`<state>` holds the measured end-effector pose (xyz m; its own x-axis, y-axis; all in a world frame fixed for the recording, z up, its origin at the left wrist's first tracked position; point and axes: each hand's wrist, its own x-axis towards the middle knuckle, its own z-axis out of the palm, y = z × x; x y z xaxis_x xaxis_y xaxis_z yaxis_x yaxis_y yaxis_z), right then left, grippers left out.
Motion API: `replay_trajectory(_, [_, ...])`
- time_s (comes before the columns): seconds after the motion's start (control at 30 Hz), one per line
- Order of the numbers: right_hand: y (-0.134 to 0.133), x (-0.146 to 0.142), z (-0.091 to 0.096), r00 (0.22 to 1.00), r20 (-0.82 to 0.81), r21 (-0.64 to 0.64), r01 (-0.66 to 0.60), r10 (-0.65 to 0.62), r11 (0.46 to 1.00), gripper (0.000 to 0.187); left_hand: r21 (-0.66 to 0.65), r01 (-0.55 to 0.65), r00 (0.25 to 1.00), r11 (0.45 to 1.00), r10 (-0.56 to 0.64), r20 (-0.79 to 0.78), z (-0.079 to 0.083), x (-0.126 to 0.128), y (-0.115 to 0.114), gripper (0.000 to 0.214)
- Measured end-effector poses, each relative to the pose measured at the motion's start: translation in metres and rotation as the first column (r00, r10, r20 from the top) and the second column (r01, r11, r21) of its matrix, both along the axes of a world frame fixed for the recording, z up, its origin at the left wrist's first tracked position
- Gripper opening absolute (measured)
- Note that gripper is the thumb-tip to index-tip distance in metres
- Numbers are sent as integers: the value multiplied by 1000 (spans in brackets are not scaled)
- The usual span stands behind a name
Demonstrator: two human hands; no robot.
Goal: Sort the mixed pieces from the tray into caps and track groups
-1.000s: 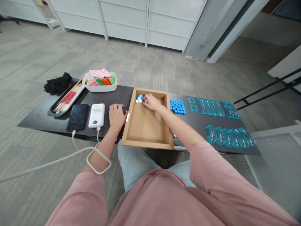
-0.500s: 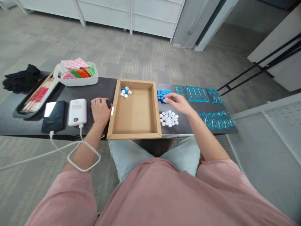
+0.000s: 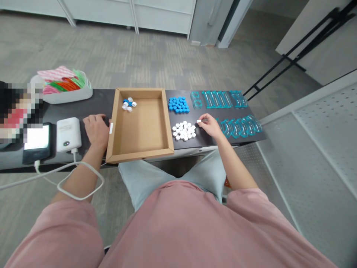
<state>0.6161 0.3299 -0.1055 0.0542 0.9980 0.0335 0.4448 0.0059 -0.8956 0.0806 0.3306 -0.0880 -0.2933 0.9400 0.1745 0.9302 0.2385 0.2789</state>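
My right hand pinches a small white hexagonal piece between its fingertips. It hovers just right of a pile of white hexagonal pieces. Behind that pile lies a group of blue hexagonal pieces. My left hand rests on the table with its fingers spread, against the left side of a shallow cardboard box. In the box's far left corner sits a small cluster of white and blue pieces.
Clear teal-edged plastic parts lie in rows at the right, with curved ones nearer me. Left of the box are a white power bank, a phone and a white basket of colourful items. A white cable loops over my left forearm.
My right hand, with the white piece, has drawn back from the blue pieces to the right of the white pile. The view has shifted to the right. My left hand stays beside the box.
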Motion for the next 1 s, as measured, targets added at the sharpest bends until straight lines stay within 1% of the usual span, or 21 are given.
replay_trajectory(0.1, [12,-9,-5,996,93,40,10,-13,999,25,21,3,1000,1000,-4,0,0,-1,0,38])
replay_trajectory(0.17, [17,-12,-7,993,114,36,-19,14,999,23,15,8,1000,1000,-8,2,1,-1,0,38])
replay_trajectory(0.23, [17,-13,-9,993,97,5,-63,62,998,23,7,13,1000,1000,-13,1,2,-1,0,39])
replay_trajectory(0.3, [16,-12,-11,995,54,-36,-81,83,996,25,9,23,1000,1000,-23,5,3,0,0,40])
replay_trajectory(0.37, [14,-11,-13,998,15,-59,-64,65,996,26,12,18,1000,1000,-18,11,2,0,1,40])
replay_trajectory(0.47, [11,-10,-14,998,-14,-40,-58,57,998,25,21,3,1000,1000,-4,23,1,0,2,38])
replay_trajectory(0.57, [8,-11,-13,996,-6,-16,-87,87,996,26,22,7,999,1000,-8,37,-1,-1,3,38])
replay_trajectory(0.67, [8,-13,-8,998,39,1,-39,39,999,26,1,13,999,1000,-13,38,-2,-2,2,43])
replay_trajectory(0.73, [10,-17,-1,998,63,33,-9,7,999,25,-1,18,999,1000,-18,42,-3,-3,2,46])
replay_trajectory(0.8, [13,-29,10,996,80,71,-38,32,997,24,8,33,998,999,-33,62,-3,-4,1,46])
replay_trajectory(0.83, [16,-39,17,994,92,92,-75,67,993,23,13,37,997,999,-38,74,-3,-3,1,45])
replay_trajectory(0.9, [22,-69,33,976,129,138,-193,176,971,21,14,38,995,999,-39,94,-3,-2,0,42])
replay_trajectory(0.93, [27,-88,40,957,156,162,-267,243,950,20,16,32,994,999,-33,100,-2,-1,-1,41])
replay_trajectory(1.0, [41,-132,50,894,227,196,-430,386,881,19,29,20,994,999,-23,106,-1,1,-2,38])
